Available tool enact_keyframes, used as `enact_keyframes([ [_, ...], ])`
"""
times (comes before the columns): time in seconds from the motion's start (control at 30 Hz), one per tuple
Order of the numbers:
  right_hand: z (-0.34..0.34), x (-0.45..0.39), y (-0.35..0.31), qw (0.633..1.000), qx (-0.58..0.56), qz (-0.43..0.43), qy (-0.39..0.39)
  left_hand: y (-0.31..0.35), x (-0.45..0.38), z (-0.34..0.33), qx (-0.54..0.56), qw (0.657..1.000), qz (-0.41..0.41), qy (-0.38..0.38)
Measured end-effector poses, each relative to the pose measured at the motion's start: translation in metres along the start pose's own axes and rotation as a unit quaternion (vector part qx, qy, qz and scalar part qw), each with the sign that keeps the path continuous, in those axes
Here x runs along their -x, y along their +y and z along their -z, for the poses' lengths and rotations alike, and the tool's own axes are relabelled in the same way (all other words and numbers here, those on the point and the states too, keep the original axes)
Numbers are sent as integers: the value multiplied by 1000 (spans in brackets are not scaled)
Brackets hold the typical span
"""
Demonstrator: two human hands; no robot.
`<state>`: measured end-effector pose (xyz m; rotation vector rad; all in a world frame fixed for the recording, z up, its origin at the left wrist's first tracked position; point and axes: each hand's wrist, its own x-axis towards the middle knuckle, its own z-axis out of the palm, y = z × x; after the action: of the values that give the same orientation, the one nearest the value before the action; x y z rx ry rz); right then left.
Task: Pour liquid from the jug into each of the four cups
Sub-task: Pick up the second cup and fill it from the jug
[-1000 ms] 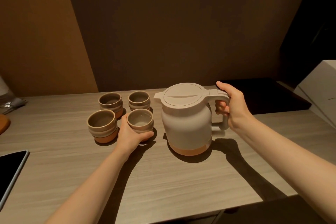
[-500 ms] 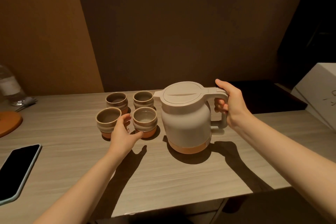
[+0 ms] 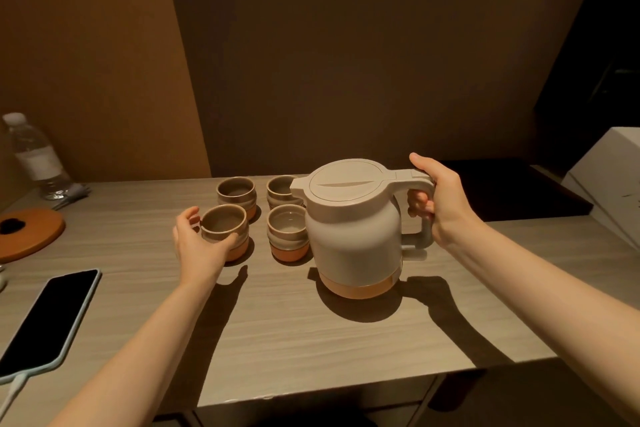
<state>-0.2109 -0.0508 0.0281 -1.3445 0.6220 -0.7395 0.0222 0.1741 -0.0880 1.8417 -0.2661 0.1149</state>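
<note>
A beige lidded jug point(image 3: 353, 236) with an orange base stands on the wooden table point(image 3: 311, 333). My right hand point(image 3: 440, 199) is closed around its handle. Left of the jug, four small ceramic cups form a square: front left cup point(image 3: 224, 230), front right cup point(image 3: 288, 232), back left cup point(image 3: 237, 191), back right cup point(image 3: 280, 189), partly hidden by the jug's spout. My left hand point(image 3: 197, 243) cups the front left cup, thumb and fingers around its side. The front right cup seems to hold pale liquid.
A black phone point(image 3: 48, 315) with a cable lies at the left front. An orange round coaster point(image 3: 31, 232) and a plastic water bottle point(image 3: 34, 156) sit at the far left. A white box point(image 3: 609, 184) and a dark tray point(image 3: 512, 191) are at the right.
My left hand let go of the front right cup and moved left onto the front left cup. My right hand stays on the jug handle. The view shifted left.
</note>
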Motion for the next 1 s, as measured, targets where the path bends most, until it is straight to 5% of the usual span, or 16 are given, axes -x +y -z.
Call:
enact_keyframes([
  [0.27, -1, -5, 4, 1000, 11, 0, -6, -28, -13, -10, 24, 993, 77, -87],
  [1.0, -2, 2, 6, 1000, 21, -13, -4, -32, 3, -1, 31, 996, 60, -53],
])
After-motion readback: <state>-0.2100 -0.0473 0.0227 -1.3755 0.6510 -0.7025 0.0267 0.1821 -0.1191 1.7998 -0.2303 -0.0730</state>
